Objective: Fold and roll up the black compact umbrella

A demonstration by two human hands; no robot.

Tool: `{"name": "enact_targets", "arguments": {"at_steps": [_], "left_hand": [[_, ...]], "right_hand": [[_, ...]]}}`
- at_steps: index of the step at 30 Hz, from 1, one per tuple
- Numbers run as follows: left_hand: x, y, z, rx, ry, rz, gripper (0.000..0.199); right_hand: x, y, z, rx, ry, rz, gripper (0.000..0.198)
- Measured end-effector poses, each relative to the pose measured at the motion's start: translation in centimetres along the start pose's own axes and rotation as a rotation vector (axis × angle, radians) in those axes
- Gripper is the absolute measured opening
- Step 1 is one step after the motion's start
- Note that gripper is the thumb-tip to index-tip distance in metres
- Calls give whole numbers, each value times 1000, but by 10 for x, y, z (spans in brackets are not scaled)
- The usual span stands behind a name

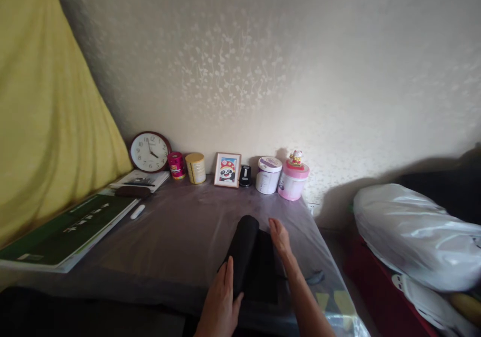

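A black mat (243, 249), partly rolled up, lies on the grey-covered table, tilted a little away to the right. Its flat unrolled part (266, 272) spreads out on the roll's right side. My left hand (221, 297) grips the near end of the roll, fingers along its left side and thumb at its lower end. Beside the far right edge of the mat, my right hand (279, 236) is held with fingers stretched out and nothing in it. Whether it touches the mat is not clear.
Along the wall stand a clock (150, 151), several tins, a framed panda picture (227, 170) and a pink tub (293, 182) topped by a figurine. A green board (71, 232) lies left. A dark strap (314, 278) is near my right forearm. White plastic bag (406, 237) at right.
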State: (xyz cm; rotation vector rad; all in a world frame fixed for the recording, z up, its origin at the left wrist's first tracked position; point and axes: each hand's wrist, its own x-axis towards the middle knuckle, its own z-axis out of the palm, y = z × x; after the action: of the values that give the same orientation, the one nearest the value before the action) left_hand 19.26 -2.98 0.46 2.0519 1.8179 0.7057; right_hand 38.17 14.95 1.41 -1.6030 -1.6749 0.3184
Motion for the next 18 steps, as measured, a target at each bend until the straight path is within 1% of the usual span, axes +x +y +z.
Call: {"name": "enact_targets", "arguments": {"at_steps": [2, 4, 6, 8, 9, 10, 12, 14, 16, 18], "left_hand": [[-1, -2, 1, -43, 16, 8, 73], [-1, -5, 3, -76, 16, 3, 83], [0, -7, 5, -100, 21, 4, 91], [1, -10, 7, -118, 32, 4, 91], [2, -11, 9, -130, 33, -1, 91], [2, -12, 10, -143, 35, -12, 89], [3, -14, 12, -166, 33, -30, 85], [2, -15, 14, -177, 35, -28, 83], [1, -16, 13, -171, 37, -23, 84], [1, -14, 11, -166, 28, -23, 85]], "right_hand": [[-13, 9, -15, -10, 32, 43, 36], [-31, 6, -21, 2, 53, 22, 36], [-51, -3, -19, 27, 51, -117, 34], [-67, -12, -12, -4, -11, -306, 31], [-73, -13, -9, -46, -36, -352, 29], [-76, -12, -8, -95, -47, -360, 27], [-76, -3, -11, -168, 3, -263, 27], [-70, 10, -20, -164, 64, -97, 29], [-64, 18, -30, -81, 35, 73, 33], [-62, 19, -36, -8, -35, 178, 35]]}}
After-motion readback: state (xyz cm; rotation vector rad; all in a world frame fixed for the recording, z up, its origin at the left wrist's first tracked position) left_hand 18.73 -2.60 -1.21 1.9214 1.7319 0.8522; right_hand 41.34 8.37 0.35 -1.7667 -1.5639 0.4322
